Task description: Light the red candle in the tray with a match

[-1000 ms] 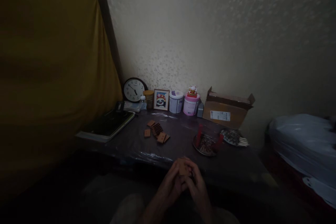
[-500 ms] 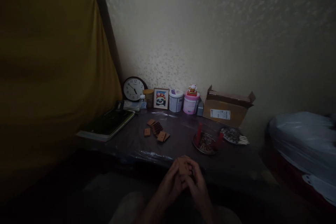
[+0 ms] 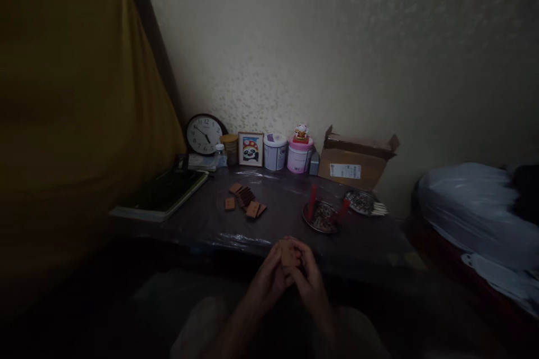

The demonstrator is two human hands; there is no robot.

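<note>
My left hand [image 3: 266, 280] and my right hand [image 3: 309, 283] meet in front of me, just before the near edge of the dark table [image 3: 202, 224]. Together their fingertips pinch a small brown flat piece [image 3: 288, 252]. Further back on the table lie several similar brown square pieces [image 3: 244, 202], some fanned in a small pile. The room is very dim, so the piece's detail is hard to make out.
Along the wall stand a round clock [image 3: 202, 134], a small framed picture [image 3: 250, 149], a white tub [image 3: 275, 152], a pink tub [image 3: 298, 155] and an open cardboard box [image 3: 356, 160]. A metal dish [image 3: 322, 216], a book [image 3: 162, 195], a yellow curtain [image 3: 71, 123] and a plastic-covered bundle [image 3: 471, 207] surround the table.
My view has shifted a little, so everything sits slightly left and higher. Both hands stay together on the brown piece with only small finger movements.
</note>
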